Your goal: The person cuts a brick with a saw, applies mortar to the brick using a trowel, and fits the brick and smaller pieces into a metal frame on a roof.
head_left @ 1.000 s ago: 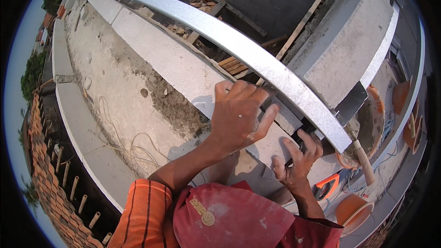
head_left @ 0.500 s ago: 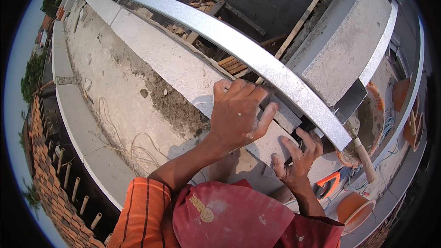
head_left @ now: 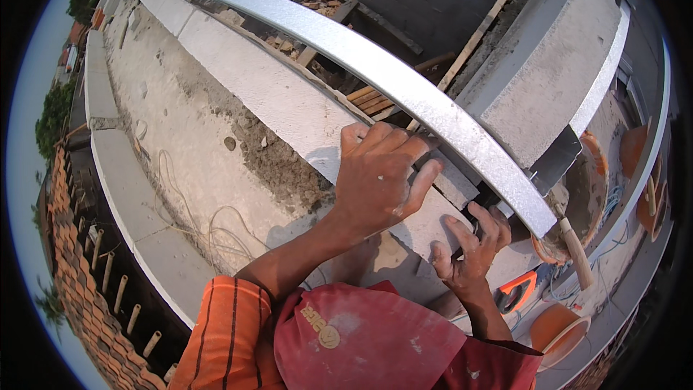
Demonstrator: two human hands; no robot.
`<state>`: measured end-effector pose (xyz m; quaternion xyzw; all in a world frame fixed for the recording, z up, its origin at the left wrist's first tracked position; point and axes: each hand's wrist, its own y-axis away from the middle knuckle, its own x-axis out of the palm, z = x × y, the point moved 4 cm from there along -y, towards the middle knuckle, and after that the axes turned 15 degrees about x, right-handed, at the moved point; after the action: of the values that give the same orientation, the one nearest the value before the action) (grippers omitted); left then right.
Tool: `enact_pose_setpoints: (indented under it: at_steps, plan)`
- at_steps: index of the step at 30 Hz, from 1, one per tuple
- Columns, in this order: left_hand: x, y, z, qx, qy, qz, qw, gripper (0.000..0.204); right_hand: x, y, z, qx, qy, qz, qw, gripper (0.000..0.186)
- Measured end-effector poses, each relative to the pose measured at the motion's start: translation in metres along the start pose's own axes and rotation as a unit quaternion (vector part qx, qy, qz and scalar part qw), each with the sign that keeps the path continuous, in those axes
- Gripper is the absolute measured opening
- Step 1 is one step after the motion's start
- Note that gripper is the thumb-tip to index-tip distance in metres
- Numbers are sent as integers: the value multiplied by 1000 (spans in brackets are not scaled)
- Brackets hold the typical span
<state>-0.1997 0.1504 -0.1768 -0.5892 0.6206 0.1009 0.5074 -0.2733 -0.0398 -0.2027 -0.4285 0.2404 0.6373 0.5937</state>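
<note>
My left hand (head_left: 382, 170) bends its fingers over the inner edge of a pale block wall (head_left: 253, 94), its thumb beside a small grey block (head_left: 455, 184). What lies beneath the palm is hidden. Just past it, a long silvery metal channel (head_left: 404, 90) runs from the far left to the near right. By that channel's near end, my right hand (head_left: 473, 245) has curled fingers around something dark, mostly hidden and too obscured to name. A wooden handle (head_left: 575, 254) leans against an orange-rimmed tub (head_left: 595, 173) to the right of this hand.
A thick concrete beam (head_left: 548, 58) rises at the right. Beyond the wall lies a deep opening with timber strips (head_left: 480, 32) and rubble. An orange-and-black handled tool (head_left: 516, 292) and an orange bucket (head_left: 559, 336) sit at lower right. Loose cord (head_left: 216, 231) and mortar (head_left: 278, 166) cover the left slab.
The whole view has shifted slightly, so things sit a little further right. Both hands keep nearly the same places and grips, and the metal channel has not visibly moved.
</note>
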Motion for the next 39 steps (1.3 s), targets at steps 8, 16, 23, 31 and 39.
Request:
enact_pose_setpoints:
  at_steps: [8, 16, 23, 31, 39]
  plan:
    - [1, 2, 3, -1, 9, -6, 1000, 18, 1, 1, -1, -3, 8, 3, 1000, 36]
    - [0, 0, 1, -2, 4, -6, 1000, 20, 0, 1, 0, -8, 10, 4, 1000, 37]
    - [2, -1, -1, -4, -12, 13, 1000, 29, 1, 1, -1, 2, 1, -1, 1000, 36]
    - [0, -7, -6, -9, -36, 72, 997, 48, 1, 1, -2, 7, 5, 7, 1000, 36]
    - [1, -4, -4, -15, -44, 92, 995, 51, 2, 3, -3, 11, 4, 8, 1000, 35]
